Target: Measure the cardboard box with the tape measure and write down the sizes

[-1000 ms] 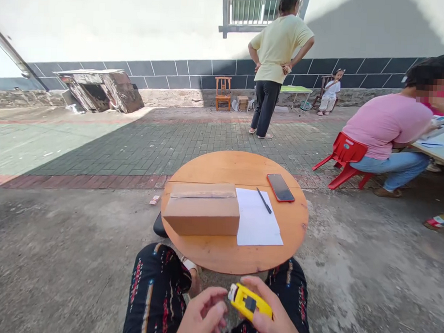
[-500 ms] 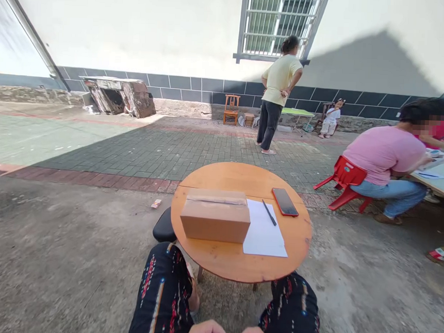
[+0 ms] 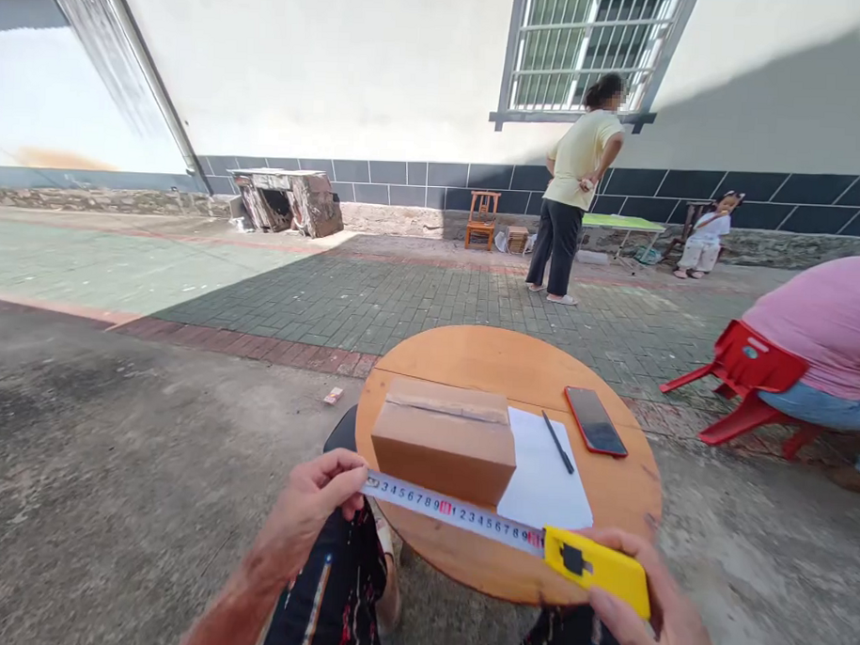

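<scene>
A yellow tape measure (image 3: 608,575) is in my right hand (image 3: 657,594), fingers wrapped around its case. Its white blade (image 3: 458,517) is drawn out to the left, numbers facing up. My left hand (image 3: 322,488) pinches the blade's free end between thumb and fingers. The stretched blade slants in front of a closed brown cardboard box (image 3: 444,445), which lies on a round wooden table (image 3: 472,343). Whether blade and box touch, I cannot tell. Right of the box are a sheet of white paper (image 3: 537,486) and a black pen (image 3: 557,442) on it.
A red-edged phone (image 3: 596,420) lies at the table's right side. A black seat (image 3: 342,430) shows beyond the left rim. One person in pink sits on a red chair (image 3: 767,362) at right; another stands (image 3: 576,177) near the wall, and a small person (image 3: 708,233) sits behind.
Both hands have risen from my lap to the table's near edge and spread apart. The tape measure now shows with its blade pulled out. My view has turned left.
</scene>
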Demonstrator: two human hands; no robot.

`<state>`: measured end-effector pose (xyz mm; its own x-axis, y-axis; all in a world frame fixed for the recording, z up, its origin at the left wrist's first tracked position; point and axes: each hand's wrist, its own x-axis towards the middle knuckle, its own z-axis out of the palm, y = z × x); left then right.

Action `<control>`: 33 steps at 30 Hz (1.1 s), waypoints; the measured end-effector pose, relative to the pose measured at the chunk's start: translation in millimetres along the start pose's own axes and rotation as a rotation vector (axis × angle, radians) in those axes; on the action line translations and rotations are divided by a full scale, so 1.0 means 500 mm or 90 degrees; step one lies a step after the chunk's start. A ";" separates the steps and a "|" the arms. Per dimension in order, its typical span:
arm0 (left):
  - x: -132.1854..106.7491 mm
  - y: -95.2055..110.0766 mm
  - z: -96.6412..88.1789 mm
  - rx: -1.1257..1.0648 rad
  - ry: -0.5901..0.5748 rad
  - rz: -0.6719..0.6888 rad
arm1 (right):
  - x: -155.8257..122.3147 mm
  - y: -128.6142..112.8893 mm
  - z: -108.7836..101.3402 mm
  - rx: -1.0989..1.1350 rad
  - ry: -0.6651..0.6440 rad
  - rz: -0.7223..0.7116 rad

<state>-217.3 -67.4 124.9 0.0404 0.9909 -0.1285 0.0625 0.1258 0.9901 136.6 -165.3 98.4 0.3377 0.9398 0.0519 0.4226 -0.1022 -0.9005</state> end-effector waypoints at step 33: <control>0.276 0.043 0.017 0.207 0.074 0.064 | 0.300 -0.133 0.042 -0.172 -0.007 -0.056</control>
<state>-202.1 71.7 128.0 -0.0494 0.9988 -0.0052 0.3784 0.0236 0.9254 141.7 -10.6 157.1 0.2812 0.9523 0.1186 0.6595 -0.1020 -0.7447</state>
